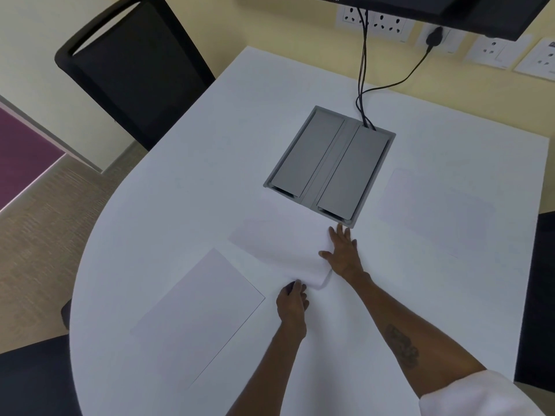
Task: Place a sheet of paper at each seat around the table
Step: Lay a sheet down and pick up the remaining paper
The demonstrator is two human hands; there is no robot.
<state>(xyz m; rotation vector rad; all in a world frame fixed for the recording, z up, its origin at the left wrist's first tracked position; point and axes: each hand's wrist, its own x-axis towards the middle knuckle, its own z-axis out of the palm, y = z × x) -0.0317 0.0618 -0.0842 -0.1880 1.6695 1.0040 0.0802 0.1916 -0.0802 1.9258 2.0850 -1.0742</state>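
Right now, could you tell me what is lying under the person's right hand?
The right hand lies flat on the paper stack, whose near corner the left hand is lifting. Below that is the white table. How many sheets are stacked cannot be seen.

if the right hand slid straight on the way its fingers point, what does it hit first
Probably the grey cable box set in the table. The right hand lies flat on the paper stack, fingertips just short of the box's near corner.

Grey cable box (329,166), black cables (362,70), wall sockets (387,25).
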